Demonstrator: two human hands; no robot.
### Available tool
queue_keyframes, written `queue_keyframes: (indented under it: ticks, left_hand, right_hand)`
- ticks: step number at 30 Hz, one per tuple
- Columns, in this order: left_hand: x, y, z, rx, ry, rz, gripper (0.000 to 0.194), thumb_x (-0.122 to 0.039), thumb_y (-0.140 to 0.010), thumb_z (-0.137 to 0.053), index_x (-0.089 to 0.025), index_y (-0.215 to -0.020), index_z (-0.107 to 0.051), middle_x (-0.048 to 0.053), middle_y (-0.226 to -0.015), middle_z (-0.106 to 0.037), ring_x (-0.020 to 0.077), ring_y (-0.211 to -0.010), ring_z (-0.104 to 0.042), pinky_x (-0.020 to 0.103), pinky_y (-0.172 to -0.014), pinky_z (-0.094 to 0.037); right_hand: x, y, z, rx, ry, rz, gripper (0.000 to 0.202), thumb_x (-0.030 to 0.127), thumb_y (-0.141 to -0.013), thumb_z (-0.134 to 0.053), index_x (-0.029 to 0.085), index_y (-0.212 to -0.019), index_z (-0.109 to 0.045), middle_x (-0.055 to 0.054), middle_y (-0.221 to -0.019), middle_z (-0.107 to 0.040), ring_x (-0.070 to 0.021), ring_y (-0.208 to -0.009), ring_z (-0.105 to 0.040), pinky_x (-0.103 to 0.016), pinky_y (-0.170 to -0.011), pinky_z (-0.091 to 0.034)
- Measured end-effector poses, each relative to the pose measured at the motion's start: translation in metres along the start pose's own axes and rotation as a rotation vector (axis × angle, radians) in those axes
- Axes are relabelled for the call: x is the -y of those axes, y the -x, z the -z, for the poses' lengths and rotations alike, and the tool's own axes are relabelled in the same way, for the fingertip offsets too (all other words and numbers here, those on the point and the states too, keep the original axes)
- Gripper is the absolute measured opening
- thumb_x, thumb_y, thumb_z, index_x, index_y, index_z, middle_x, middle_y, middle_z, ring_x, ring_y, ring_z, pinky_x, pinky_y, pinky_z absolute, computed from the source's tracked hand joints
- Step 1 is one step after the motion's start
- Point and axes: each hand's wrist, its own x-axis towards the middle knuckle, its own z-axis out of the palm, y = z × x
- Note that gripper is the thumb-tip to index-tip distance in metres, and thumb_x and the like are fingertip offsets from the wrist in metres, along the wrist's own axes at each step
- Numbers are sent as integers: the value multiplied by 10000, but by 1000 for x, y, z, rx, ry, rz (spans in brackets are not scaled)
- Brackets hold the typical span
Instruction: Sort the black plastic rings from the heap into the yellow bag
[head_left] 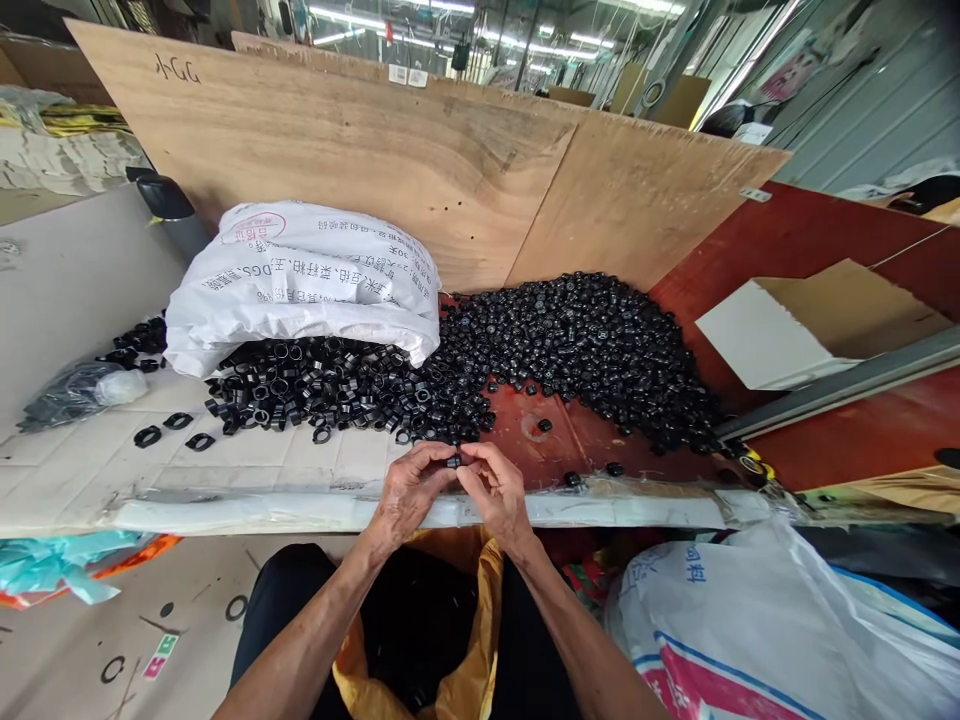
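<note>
Between the fingertips of both hands is a small black plastic part [454,461], held just above the front edge of the bench. My left hand [411,490] pinches it from the left with thumb and forefinger. From the other side, my right hand [495,487] closes on the same part, its fingers covering much of it. Right behind my hands lies a heap of black plastic rings [330,385], spilling from under a white woven sack [300,285]. A larger pile of small black caps [585,340] spreads to the right on the red board.
An open yellow sack [491,600] with dark contents stands between my knees. A tall plywood board [360,150] closes off the back. A clear bag of black parts [71,393] lies at left, a cardboard box [817,320] at right. Below right bulges a white sack [735,620].
</note>
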Motion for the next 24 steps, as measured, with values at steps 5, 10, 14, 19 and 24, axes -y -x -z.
queue_keyframes:
  ticks: [5, 10, 14, 19, 24]
  left_hand:
    - [-8, 24, 6, 64, -111, -6, 190, -337, -946, -711, -210, -1081, -753, 73, -1060, -774, 213, -974, -760, 353, -880, -644]
    - [-17, 56, 18, 146, -364, -230, 285, -183, -1016, -553, -246, -1263, -679, 95, -1225, -744, 227, -1138, -733, 398, -1000, -618]
    - [-37, 53, 32, 369, -403, -123, 240, -135, -966, -578, -246, -1137, -705, 53, -1090, -766, 203, -1006, -753, 322, -903, -627]
    - [-34, 9, 20, 153, -609, 3, 124, -265, -890, -735, -202, -988, -694, 9, -850, -694, 155, -652, -668, 275, -661, -567]
    - [-9, -26, -6, 114, -906, -68, 290, -118, -885, -656, -210, -1158, -684, 86, -1176, -701, 170, -721, -696, 292, -681, -548]
  right_hand:
    - [6, 18, -8, 67, -156, -213, 178, 403, -899, -657, 238, -950, -700, -35, -847, -712, -184, -651, -680, -296, -610, -584]
    - [20, 43, -21, 93, -238, -508, 180, 410, -879, -641, 232, -878, -665, 27, -567, -643, -178, -504, -632, -278, -531, -540]
    - [19, 41, -11, 279, -141, -548, 245, 414, -898, -612, 222, -747, -627, 37, -485, -600, -155, -405, -568, -245, -443, -459]
    - [-8, 1, 9, -38, 362, -86, 89, 271, -863, -642, 206, -909, -680, -66, -871, -705, -196, -651, -644, -311, -640, -540]
    - [-32, -25, 5, -3, 580, 66, 241, 114, -838, -586, 206, -1047, -662, -115, -1051, -684, -264, -888, -678, -370, -800, -563]
